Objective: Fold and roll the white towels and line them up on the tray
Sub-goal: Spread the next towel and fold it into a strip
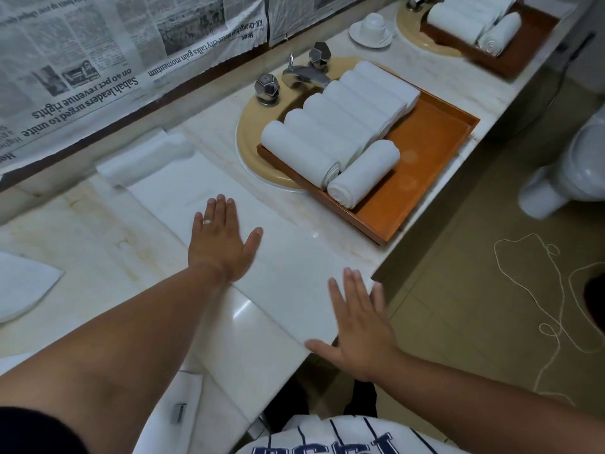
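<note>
Towel strip [281,267] (flat, white) pressed by left hand [219,244], right hand [357,329].

Silver ring [207,221] on left hand [222,244], navy-pinstriped white jersey [311,434]

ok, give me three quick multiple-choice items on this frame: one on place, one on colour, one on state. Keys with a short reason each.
1. Where does the tray sit?
A) on a chair
B) across the sink
C) on a shelf

2. What colour is the tray's inside?
A) blue
B) black
C) orange-brown

3. How is the towel under the left hand and right hand?
A) spread flat along the counter
B) rolled tight
C) hanging on a rail

Answers:
1 B: the tray lies over the sink's rim, below the tap.
2 C: its bare floor beside the rolled towels is orange-brown.
3 A: both hands lie on it with straight fingers, and it runs as a long flat strip.
</note>
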